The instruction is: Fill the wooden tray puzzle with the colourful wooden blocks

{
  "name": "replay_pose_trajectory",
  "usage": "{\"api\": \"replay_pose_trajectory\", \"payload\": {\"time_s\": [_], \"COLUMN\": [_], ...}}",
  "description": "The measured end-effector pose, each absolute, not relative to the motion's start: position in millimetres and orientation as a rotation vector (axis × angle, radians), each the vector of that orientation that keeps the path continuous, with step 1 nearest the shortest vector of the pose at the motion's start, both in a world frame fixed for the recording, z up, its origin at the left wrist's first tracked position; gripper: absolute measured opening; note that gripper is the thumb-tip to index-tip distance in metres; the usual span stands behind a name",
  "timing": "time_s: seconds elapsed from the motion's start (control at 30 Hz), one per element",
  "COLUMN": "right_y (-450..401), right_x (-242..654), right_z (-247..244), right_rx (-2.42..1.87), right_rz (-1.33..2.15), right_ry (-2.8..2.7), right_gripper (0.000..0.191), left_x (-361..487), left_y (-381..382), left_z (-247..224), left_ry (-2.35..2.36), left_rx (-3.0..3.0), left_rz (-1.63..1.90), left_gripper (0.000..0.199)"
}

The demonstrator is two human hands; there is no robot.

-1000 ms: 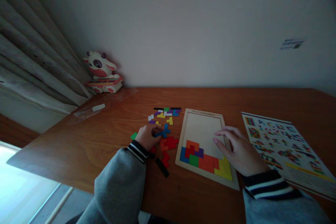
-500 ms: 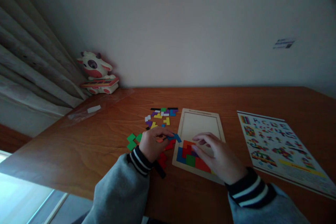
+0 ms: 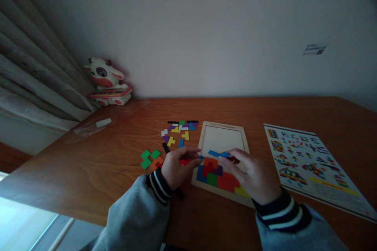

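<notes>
A wooden puzzle tray (image 3: 245,141) lies on the table, its lower part filled with coloured puzzle pieces such as a green one (image 3: 212,179) and a purple one (image 3: 218,170). Over the tray, my right hand (image 3: 250,172) pinches a long blue puzzle piece (image 3: 217,153) by its right end. My left hand (image 3: 178,166) is closed at the tray's left edge, with a bit of blue puzzle piece (image 3: 200,157) showing at its fingertips; its full shape is hidden. Red pieces (image 3: 185,162) lie partly covered behind that hand.
Left of the tray are loose pieces: green (image 3: 145,163), orange (image 3: 155,163), yellow (image 3: 171,141) and several others. A printed pattern sheet (image 3: 315,164) lies to the right. A cow toy with a keyboard (image 3: 107,82) stands at the back left, near clear plastic film (image 3: 88,129).
The blue piece that was in my left hand is now in my right hand, over the tray. My right fingers have closed. My left hand has moved slightly right and shows another bit of blue.
</notes>
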State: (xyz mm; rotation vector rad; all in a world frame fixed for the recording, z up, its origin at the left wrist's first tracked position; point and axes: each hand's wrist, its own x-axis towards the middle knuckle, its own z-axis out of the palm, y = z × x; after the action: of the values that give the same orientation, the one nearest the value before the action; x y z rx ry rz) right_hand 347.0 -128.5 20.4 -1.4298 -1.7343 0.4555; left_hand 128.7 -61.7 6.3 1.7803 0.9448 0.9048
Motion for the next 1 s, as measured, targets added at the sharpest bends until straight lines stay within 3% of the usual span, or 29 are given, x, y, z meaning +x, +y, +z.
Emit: {"api": "replay_pose_trajectory", "payload": {"time_s": [0.37, 0.57, 1.0], "right_y": [-134.4, -134.1, -127.2], "right_x": [400.1, 398.6, 388.1], "right_z": [8.4, 14.5, 7.4], "right_rx": [-1.666, -1.684, -1.6], "right_rz": [0.472, 0.448, 0.444], "right_ry": [-1.481, -1.477, -1.439], "right_gripper": [0.034, 0.037, 0.034], "left_x": [123.1, 130.2, 138.4], "left_y": [-60.3, -62.7, -60.8], "left_z": [9.7, 11.0, -14.5], "left_ry": [1.028, 0.927, 0.604], "left_rx": [2.034, 2.355, 2.852], "left_rz": [0.827, 0.985, 0.746], "left_gripper": [0.028, 0.014, 0.028]}}
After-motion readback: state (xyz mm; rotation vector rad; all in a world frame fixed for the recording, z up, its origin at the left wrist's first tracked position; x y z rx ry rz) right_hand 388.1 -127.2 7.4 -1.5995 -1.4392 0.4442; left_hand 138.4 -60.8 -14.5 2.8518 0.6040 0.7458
